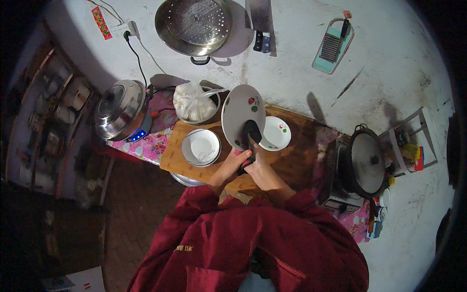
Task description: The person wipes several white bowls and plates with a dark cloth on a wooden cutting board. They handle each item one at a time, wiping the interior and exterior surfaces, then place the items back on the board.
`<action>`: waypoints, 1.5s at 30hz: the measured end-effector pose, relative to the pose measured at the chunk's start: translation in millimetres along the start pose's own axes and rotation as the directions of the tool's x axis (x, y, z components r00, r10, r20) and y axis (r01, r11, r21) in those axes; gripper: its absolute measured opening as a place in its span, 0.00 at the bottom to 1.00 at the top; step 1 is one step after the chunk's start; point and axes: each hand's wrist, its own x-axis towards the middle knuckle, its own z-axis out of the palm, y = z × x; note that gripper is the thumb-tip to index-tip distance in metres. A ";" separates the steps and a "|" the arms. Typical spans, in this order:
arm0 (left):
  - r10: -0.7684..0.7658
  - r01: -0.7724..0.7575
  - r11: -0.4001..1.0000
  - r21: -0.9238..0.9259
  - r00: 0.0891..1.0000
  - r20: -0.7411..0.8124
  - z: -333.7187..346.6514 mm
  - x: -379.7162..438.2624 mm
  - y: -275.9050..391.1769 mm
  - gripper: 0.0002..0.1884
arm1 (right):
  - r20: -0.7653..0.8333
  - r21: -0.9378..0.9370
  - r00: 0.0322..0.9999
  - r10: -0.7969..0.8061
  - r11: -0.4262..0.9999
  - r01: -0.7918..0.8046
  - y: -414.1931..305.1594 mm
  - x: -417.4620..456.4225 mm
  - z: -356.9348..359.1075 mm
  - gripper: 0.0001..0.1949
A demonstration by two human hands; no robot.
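Note:
A white plate with fruit decoration (239, 106) is raised and tilted in front of me, above a wooden board. My left hand (233, 162) and my right hand (258, 160) are close together at its lower edge. Both are closed around a black-and-pink item (252, 132), whose dark upper part lies across the plate's face; its exact kind is unclear. Behind the plate, to the right, a white dish (278, 137) with similar decoration rests on the board. Stacked white bowls (201, 146) stand to the left of my hands.
The wooden board (175, 155) lies on a flowered tablecloth (160, 144). A knotted plastic bag (195, 104) sits in a pot behind it. At left stands a lidded electric pot (122, 109); at right, a wok with lid (368, 164). Knives (262, 40) and a grater (332, 47) hang on the wall.

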 end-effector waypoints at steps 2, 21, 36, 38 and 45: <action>-0.011 0.012 0.999 -0.039 1.000 0.026 1.8 -6.4 4.3 0.40 | -0.031 -0.020 0.999 -0.020 1.000 0.019 4.4 0.7 -0.4 0.14; -0.299 0.122 0.776 0.618 0.935 0.190 -40.8 -34.5 66.6 0.25 | -0.192 -0.479 0.971 -0.140 0.877 0.031 6.9 -7.0 -3.2 0.14; -0.095 0.128 0.983 0.134 0.970 -0.225 -43.5 -47.1 47.5 0.22 | -0.027 -0.923 0.867 -0.497 0.345 0.168 -11.2 21.6 -34.8 0.19; 0.145 -0.054 0.965 0.256 0.924 -0.355 -49.4 -23.0 9.9 0.21 | -0.176 -0.862 0.864 -0.473 0.498 0.097 17.9 26.4 -36.3 0.22; -0.133 0.186 0.922 0.340 0.976 -0.173 -67.7 -44.7 50.6 0.18 | 0.061 -0.971 0.864 -0.500 0.169 0.167 4.3 21.6 -50.3 0.21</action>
